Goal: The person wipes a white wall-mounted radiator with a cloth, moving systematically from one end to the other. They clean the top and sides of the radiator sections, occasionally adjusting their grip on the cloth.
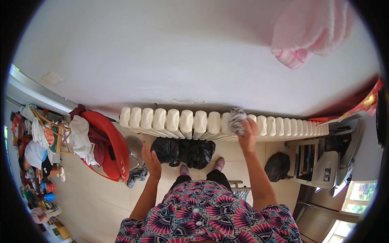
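Observation:
A long cream-coloured sectional radiator [187, 120] runs along the foot of the white wall [158, 54]. My right hand [249, 133] grips a crumpled grey cloth [238, 121] and presses it on the top of the radiator, right of its middle. My left hand [152, 161] is held up with its fingers apart and nothing in it, between a metal basin [133, 152] and a black plastic bag [165, 148]. A second black plastic bag [197, 153] lies beside the first, below the radiator.
To the left stands a red plastic tub [120, 152] with clothes over its rim, a checked cloth [137, 176] near it. Farther left a person [36, 155] is among cluttered goods. Another black bag [277, 166] and a machine [325, 167] are at the right. Pink fabric [313, 30] hangs above.

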Tool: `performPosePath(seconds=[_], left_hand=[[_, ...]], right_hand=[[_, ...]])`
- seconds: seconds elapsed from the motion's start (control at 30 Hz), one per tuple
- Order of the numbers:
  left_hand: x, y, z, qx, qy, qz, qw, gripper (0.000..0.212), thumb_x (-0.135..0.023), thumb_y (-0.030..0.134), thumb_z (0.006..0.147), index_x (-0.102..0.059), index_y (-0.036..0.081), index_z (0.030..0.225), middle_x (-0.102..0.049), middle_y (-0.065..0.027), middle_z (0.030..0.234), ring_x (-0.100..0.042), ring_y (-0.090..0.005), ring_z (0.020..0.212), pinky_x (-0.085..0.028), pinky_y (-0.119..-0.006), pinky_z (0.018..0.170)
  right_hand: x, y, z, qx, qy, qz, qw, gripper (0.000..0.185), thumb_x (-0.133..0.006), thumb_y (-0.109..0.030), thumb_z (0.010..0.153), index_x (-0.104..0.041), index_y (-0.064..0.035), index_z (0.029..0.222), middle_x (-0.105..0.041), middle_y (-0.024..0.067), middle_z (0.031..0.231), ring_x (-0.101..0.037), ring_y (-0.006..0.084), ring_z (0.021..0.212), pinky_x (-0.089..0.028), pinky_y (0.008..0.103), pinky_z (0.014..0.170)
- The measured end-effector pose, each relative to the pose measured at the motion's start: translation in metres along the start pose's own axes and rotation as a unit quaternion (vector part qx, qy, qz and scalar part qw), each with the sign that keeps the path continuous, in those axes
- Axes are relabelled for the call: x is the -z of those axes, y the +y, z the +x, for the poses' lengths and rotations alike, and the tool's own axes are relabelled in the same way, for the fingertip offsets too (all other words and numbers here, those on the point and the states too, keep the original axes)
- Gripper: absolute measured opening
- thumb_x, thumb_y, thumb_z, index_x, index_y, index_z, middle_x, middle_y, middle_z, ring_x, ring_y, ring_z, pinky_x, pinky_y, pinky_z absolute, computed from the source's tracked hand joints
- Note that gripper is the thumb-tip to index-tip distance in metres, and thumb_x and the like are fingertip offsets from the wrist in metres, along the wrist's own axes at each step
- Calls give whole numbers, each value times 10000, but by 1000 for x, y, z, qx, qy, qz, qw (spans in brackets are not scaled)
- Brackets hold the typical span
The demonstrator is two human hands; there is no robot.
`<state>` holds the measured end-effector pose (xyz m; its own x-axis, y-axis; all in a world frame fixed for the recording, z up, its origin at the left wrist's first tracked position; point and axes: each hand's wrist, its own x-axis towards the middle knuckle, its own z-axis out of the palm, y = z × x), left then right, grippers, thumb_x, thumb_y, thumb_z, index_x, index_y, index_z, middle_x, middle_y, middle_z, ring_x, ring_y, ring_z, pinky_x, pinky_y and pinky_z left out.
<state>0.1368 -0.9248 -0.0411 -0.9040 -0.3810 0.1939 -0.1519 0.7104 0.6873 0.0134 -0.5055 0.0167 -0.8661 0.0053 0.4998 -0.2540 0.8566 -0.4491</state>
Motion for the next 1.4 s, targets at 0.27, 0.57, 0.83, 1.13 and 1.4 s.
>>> performPosePath(seconds=[0.27, 0.57, 0.83, 1.13, 1.4], left_hand=[[-10, -32, -55, 49, -75, -45, 995, 418, -439, 214, 1072, -493, -40, 1400, -380, -302, 1513, -362, -447, 1401, -275, -486, 1163], [54, -60, -12, 70, -18, -90, 993, 457, -415, 184, 1059, -430, -63, 1443, -350, -282, 1546, -322, -407, 1448, -252, -448, 1189], [65, -26, 174, -135, 13, -19, 991, 553, -480, 312, 1028, -414, 5, 1483, -422, -244, 1516, -328, -432, 1443, -226, -519, 1186], [-26, 62, 169, -249, 16, -24, 968, 478, -764, 168, 802, -627, 34, 1240, -607, -193, 1273, -529, -401, 1244, -425, -492, 1061], [-60, 116, 150, -372, -131, -79, 916, 353, -692, 18, 757, -646, 41, 1107, -630, -154, 1155, -590, -384, 1089, -465, -467, 984]], right_hand=[[-73, -126, -13, 117, -12, 143, 983, 519, -738, 8, 662, -631, -42, 1168, -541, 241, 1315, -490, 462, 1256, -398, 581, 1053], [-209, -319, 30, 312, -127, 287, 897, 325, -615, -109, 816, -659, -78, 1136, -542, 237, 1233, -491, 425, 1237, -384, 541, 1102], [-223, -344, 32, 227, -165, 199, 939, 527, -635, -148, 857, -524, 25, 1343, -441, 225, 1479, -339, 410, 1438, -262, 577, 1179], [-47, -114, -137, -35, -153, 176, 972, 347, -653, -13, 845, -640, -12, 1191, -687, 157, 1132, -654, 357, 1037, -538, 423, 910], [48, 11, -398, -406, -540, -60, 734, 398, -678, -308, 879, -644, -114, 1225, -687, 191, 1152, -631, 389, 1130, -519, 517, 920]])
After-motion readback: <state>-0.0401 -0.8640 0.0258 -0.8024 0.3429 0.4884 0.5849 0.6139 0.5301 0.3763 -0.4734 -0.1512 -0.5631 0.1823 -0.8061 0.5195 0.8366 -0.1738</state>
